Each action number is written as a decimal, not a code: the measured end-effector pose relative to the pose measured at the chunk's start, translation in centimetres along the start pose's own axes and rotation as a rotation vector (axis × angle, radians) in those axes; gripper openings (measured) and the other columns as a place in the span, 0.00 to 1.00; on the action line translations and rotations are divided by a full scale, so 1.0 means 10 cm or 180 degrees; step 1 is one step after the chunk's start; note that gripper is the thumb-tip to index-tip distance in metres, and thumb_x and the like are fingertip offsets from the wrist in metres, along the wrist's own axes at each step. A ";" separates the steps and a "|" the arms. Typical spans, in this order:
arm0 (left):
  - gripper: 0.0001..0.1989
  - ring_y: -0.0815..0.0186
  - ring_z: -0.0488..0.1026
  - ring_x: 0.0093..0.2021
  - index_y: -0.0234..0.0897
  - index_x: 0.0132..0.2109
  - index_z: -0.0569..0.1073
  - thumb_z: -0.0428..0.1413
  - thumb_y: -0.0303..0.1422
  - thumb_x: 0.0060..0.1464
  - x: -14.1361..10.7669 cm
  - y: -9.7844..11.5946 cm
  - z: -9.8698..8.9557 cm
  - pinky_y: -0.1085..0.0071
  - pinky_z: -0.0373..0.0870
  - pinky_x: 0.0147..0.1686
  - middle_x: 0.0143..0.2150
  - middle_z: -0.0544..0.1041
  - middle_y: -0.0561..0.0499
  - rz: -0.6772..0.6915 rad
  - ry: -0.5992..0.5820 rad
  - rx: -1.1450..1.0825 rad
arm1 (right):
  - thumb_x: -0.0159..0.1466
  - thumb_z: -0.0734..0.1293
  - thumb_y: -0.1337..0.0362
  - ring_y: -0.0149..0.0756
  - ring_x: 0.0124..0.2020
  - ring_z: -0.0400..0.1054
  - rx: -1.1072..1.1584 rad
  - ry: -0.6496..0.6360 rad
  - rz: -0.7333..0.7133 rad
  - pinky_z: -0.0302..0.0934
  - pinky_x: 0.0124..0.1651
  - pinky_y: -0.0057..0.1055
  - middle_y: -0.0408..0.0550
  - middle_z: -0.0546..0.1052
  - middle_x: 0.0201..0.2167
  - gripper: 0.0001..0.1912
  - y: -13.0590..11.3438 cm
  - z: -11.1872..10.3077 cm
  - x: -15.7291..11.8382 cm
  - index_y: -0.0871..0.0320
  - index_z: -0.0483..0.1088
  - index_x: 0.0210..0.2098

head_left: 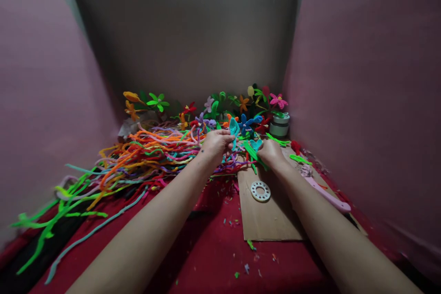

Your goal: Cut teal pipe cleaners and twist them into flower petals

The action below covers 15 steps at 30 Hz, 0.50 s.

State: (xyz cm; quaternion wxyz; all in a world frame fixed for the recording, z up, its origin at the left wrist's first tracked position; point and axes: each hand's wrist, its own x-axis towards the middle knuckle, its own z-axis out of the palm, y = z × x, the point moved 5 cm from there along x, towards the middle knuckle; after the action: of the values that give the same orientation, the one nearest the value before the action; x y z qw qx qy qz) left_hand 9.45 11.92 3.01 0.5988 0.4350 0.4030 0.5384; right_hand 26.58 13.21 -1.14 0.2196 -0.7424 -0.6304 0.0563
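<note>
My left hand [220,144] pinches a turquoise fuzzy petal piece [234,127], which stands upright at its fingertips. Close by on the right, my right hand [269,152] has its fingers closed on a turquoise piece [255,145] with green fuzzy leaves [252,152] hanging beside it. The two hands are apart, above the far end of a cardboard sheet [253,223]. A white ring with holes [261,191] lies on the cardboard below them.
Many colourful pipe cleaners [144,147] heap at the left. Fuzzy flowers [244,103] stand along the back, with a white round container [279,125] at their right. A pink-handled tool [329,197] lies on the right. Scraps dot the red cloth [213,248].
</note>
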 end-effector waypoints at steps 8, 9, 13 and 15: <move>0.09 0.75 0.59 0.11 0.34 0.27 0.63 0.56 0.18 0.40 0.02 -0.11 0.09 0.80 0.51 0.10 0.12 0.62 0.58 -0.0094 -0.0084 0.0093 | 0.49 0.63 0.72 0.38 0.30 0.72 0.0462 0.0170 0.0315 0.57 0.29 0.25 0.51 0.77 0.25 0.11 0.14 -0.14 -0.04 0.61 0.76 0.29; 0.09 0.75 0.59 0.11 0.34 0.27 0.63 0.55 0.18 0.40 0.03 -0.12 0.12 0.80 0.52 0.10 0.12 0.62 0.58 -0.0106 -0.0104 0.0121 | 0.49 0.63 0.72 0.36 0.28 0.71 0.0532 0.0168 0.0316 0.56 0.28 0.24 0.50 0.77 0.24 0.10 0.14 -0.14 -0.05 0.61 0.76 0.28; 0.08 0.75 0.60 0.12 0.33 0.28 0.64 0.56 0.19 0.42 0.10 -0.22 0.23 0.79 0.54 0.12 0.13 0.63 0.58 -0.0138 -0.0131 0.0282 | 0.48 0.64 0.71 0.32 0.23 0.69 0.0779 0.0217 0.0291 0.56 0.27 0.23 0.48 0.76 0.21 0.08 0.18 -0.10 -0.06 0.62 0.75 0.26; 0.06 0.74 0.63 0.14 0.31 0.32 0.66 0.56 0.21 0.45 0.14 -0.28 0.29 0.77 0.58 0.14 0.17 0.66 0.56 -0.0189 -0.0123 0.0412 | 0.48 0.64 0.71 0.32 0.23 0.69 0.0878 0.0279 0.0304 0.57 0.27 0.23 0.48 0.76 0.20 0.08 0.21 -0.10 -0.05 0.62 0.75 0.26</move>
State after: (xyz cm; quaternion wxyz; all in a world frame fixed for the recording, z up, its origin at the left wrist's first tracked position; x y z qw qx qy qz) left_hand 13.12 12.94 1.15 0.5927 0.4709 0.4382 0.4847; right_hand 28.76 12.26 -1.19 0.3440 -0.7361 -0.5705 0.1202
